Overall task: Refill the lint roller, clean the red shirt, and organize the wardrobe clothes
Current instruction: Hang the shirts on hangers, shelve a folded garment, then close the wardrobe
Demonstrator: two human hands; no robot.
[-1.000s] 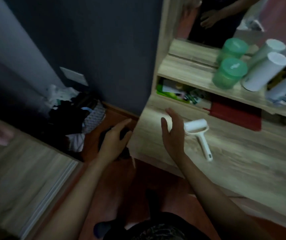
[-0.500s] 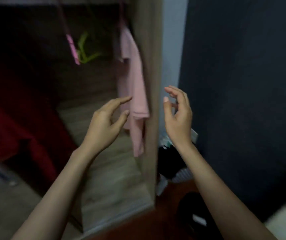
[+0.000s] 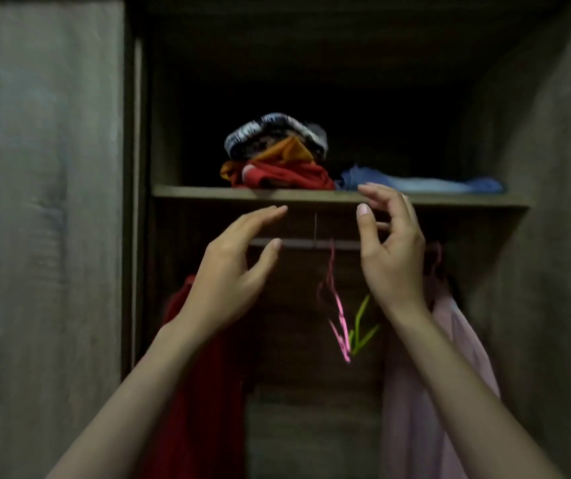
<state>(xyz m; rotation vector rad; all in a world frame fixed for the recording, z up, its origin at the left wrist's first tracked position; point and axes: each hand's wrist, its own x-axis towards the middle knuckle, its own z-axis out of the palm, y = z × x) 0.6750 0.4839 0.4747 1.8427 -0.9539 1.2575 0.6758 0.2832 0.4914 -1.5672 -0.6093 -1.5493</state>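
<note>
Both hands are raised in front of the open wardrobe (image 3: 45,202), fingers spread and holding nothing: the left hand (image 3: 228,274) and right hand (image 3: 389,250) sit just below the shelf (image 3: 187,192). The red shirt (image 3: 201,392) hangs lengthwise downward from the rail (image 3: 305,243), at left. A pile of clothes (image 3: 277,157) rests on the shelf.

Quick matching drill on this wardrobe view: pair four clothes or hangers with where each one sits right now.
Things:
1. red shirt
2. pink garment
3. blue folded clothes
4. empty pink hanger

Places:
A. flat on the shelf, right side
B. hanging at the rail's left end
C. on the rail, middle, beside a green hanger
D. hanging at the rail's right end

Pairs: 1-B, 2-D, 3-A, 4-C
</note>
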